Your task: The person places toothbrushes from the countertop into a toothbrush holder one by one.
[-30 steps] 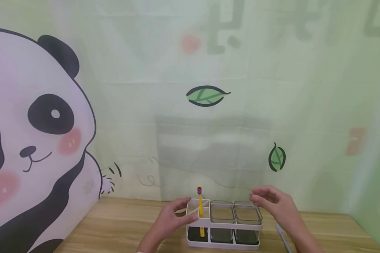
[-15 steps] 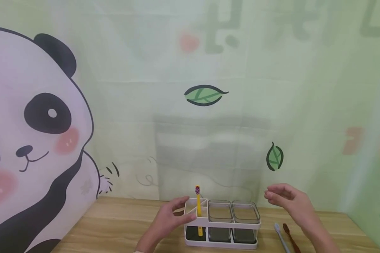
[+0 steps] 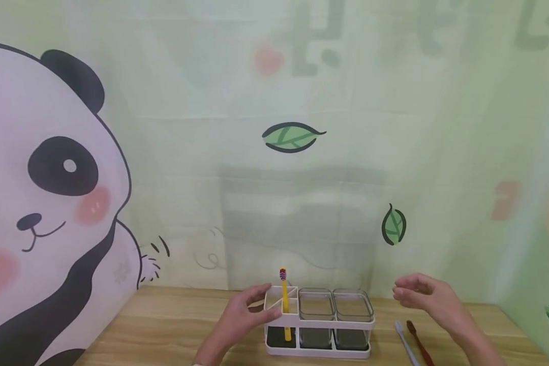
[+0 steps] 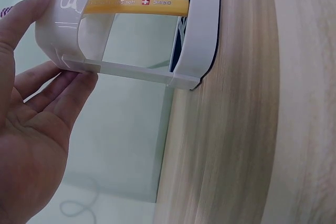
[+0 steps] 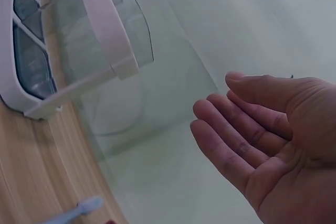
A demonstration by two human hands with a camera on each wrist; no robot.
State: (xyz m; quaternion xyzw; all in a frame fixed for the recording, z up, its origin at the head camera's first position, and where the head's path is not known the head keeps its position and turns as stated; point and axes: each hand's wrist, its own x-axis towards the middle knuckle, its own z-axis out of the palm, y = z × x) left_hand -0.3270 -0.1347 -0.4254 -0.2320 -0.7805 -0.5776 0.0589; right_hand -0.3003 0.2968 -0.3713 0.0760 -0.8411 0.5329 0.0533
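A white toothbrush holder [image 3: 317,352] stands on the table, with a divided section at its left and two clear cups, one in the middle [image 3: 317,306] and one at the right [image 3: 353,307]. Upright in the divided section is a yellow toothbrush [image 3: 285,297] with a purple-and-white bristle head. My left hand [image 3: 244,315] grips the holder's upper left end, thumb on the front and fingers at the side; the left wrist view shows this hand [image 4: 39,108] up close. To the right of the holder, my right hand [image 3: 432,300] hovers with loosely bent fingers, holding nothing.
Two toothbrushes, one light blue [image 3: 406,341] and one brown-red [image 3: 419,342], lie on the wooden table [image 3: 164,325] below my right hand. Behind the table hangs a pale green printed cloth [image 3: 187,152] with a panda and leaves.
My right hand has moved away from the holder to the right, and the brown-red toothbrush has come into sight. My left hand keeps its grip on the holder. The view has shifted slightly.
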